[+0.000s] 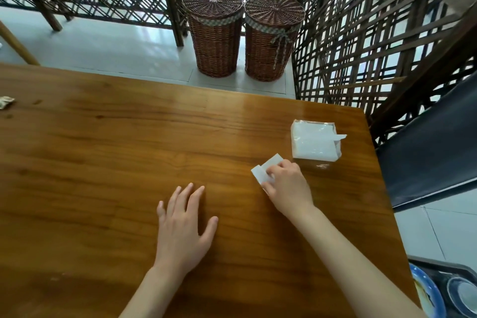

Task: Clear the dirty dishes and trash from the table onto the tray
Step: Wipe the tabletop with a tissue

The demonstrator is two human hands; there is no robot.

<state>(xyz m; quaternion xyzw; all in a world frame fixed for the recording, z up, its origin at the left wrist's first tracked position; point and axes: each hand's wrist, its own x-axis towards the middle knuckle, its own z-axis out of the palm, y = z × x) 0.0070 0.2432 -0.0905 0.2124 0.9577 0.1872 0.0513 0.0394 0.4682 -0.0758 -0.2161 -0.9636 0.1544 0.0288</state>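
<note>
On the wooden table (103, 162) my right hand (289, 186) presses a folded white napkin (263, 169) to the wood, fingers curled over it. Just beyond lies a clear plastic pack of white napkins (313, 143), torn open. My left hand (184, 224) rests flat on the table with fingers spread, holding nothing. A crumpled scrap of paper (5, 102) lies at the far left edge. At the bottom right, below the table's edge, a dark tray (438, 267) carries a blue-rimmed plate (426, 292) and a bowl (464, 294).
Two lidded wicker baskets (214, 33) (271, 39) stand on the tiled floor beyond the table. Dark wooden lattice screens (361, 46) close off the back and right. A dark chair seat (433, 147) sits at the table's right side.
</note>
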